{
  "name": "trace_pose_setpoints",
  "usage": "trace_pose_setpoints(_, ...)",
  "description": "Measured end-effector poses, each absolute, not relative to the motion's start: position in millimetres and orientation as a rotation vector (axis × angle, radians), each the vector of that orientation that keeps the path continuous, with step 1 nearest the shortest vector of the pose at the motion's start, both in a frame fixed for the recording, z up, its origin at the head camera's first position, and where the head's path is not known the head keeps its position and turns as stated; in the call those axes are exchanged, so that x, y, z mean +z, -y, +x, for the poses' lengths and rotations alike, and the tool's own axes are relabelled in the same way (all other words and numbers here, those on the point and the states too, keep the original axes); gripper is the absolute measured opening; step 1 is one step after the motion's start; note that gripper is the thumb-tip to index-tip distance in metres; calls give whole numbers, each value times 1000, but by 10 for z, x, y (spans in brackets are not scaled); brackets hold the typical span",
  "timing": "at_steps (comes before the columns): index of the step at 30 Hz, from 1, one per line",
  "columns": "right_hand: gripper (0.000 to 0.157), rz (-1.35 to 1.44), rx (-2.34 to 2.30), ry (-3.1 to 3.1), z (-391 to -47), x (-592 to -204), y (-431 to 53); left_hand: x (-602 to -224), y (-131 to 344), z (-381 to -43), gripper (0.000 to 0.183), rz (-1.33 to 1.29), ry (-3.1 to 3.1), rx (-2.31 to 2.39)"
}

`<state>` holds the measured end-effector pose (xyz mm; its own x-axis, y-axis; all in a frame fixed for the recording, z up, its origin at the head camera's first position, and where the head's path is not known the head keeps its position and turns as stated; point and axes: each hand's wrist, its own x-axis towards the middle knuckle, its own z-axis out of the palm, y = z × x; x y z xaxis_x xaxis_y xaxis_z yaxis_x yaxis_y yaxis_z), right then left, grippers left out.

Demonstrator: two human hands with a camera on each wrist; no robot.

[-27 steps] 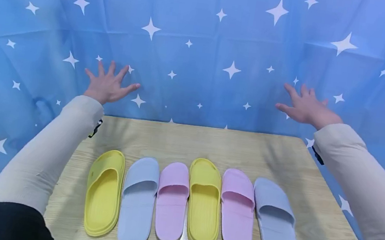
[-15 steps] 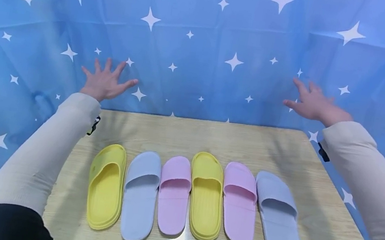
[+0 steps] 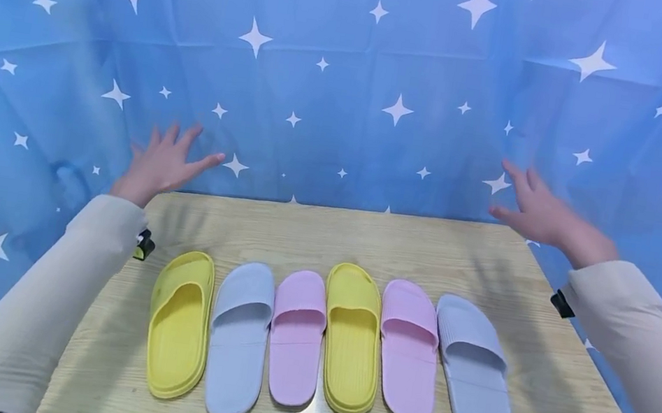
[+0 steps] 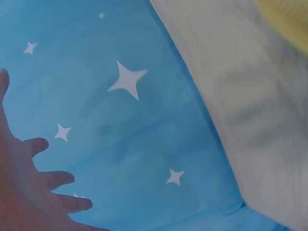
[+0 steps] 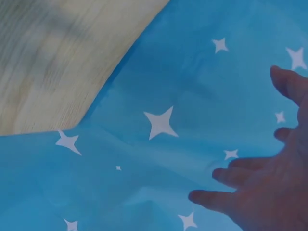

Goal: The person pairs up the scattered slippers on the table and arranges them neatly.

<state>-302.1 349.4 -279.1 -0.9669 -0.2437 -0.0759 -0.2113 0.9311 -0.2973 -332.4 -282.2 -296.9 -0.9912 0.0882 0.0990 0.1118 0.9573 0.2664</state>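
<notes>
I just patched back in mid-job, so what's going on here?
A person's left grip and right grip, both bare hands, are raised, fingers extended, holding nothing. Six rubbery-looking, open-backed slippers lie in a row on the light wood-grain tabletop: left to right, yellow, pale blue, pink, yellow, pink, pale blue.

Six slippers (image 3: 349, 361) lie side by side on the table (image 3: 314, 236), toe ends toward the curtain (image 3: 334, 94) behind it. The rightmost slipper (image 3: 480, 400) slants (its heel end points outward). Before the curtain, the left hand (image 3: 159, 165) and right hand (image 3: 544, 214) flank the table's far edge.
</notes>
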Motion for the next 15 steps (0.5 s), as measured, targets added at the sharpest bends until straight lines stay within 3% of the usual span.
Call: trace_pose_setpoints(15, 91, -532, -515, -2946, -2227, -3333, -3292, -3477, 2738, -2575, 97, -271, 3060, -638)
